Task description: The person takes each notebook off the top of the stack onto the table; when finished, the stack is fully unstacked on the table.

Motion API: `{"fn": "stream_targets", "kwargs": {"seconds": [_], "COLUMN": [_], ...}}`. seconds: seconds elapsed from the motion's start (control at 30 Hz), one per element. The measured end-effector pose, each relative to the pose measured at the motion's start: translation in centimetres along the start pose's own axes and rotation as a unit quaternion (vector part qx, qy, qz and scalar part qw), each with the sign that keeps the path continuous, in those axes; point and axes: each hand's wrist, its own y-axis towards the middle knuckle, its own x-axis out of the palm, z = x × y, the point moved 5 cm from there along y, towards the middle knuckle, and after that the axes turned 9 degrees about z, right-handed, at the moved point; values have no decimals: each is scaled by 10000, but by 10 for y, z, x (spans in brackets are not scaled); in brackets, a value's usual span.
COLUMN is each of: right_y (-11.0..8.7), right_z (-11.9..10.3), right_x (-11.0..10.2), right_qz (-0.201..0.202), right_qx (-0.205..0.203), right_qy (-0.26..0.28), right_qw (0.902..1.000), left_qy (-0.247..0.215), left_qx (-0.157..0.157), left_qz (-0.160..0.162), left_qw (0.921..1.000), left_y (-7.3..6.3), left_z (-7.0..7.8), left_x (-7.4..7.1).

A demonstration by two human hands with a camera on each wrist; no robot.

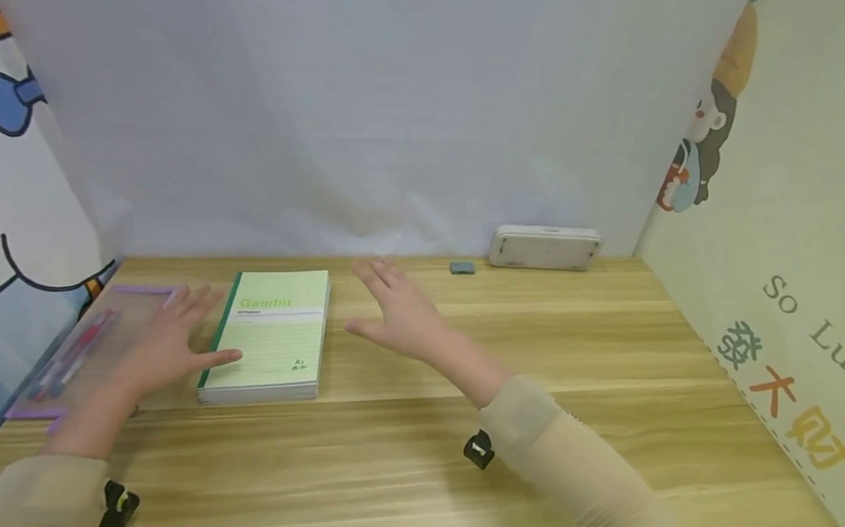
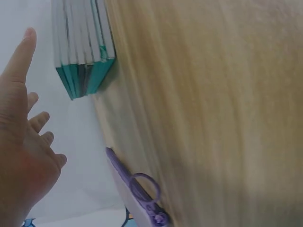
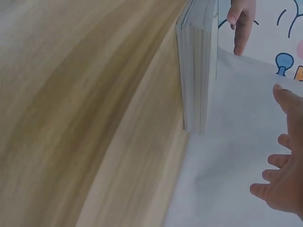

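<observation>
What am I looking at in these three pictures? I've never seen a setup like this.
There is no machine here: a person works with bare hands, wearing three cameras. The wide picture comes from the head, looking forward and down. The other two come from the left and right wrists, so the scene looks tipped sideways in them.

On the wooden table lies a stack of notebooks. To its left is a see-through pouch with purple edges and pens inside. Farther right, toward the back, are a small blue-grey block and a white case.

The left hand and right hand are spread open on either side of the stack. Neither holds anything.
</observation>
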Motion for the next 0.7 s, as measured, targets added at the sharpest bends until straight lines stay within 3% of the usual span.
{"fn": "stream_targets", "kwargs": {"seconds": [0.17, 0.3, 0.4, 0.53, 0.7], "right_y": [2, 3, 3, 0, -5], "right_z": [-6, -12, -18, -20, -21], "right_x": [32, 57, 74, 90, 96], "right_qz": [-418, -731, -858, -998, -1195], "right_qx": [328, 656, 661, 832, 1038], "right_qy": [670, 1264, 1791, 2281, 2467], "right_qw": [9963, 9871, 9779, 9649, 9561], "left_qy": [-466, -865, -1000, -1162, -1393], "left_qx": [6, -282, -501, -570, -530], "left_qz": [-141, -366, -501, -639, -739], "left_qw": [9988, 9952, 9925, 9895, 9861], "left_y": [2, 0, -1, -3, -4], "left_z": [-9, -23, -30, -29, -26], "left_x": [13, 22, 26, 27, 28]}}
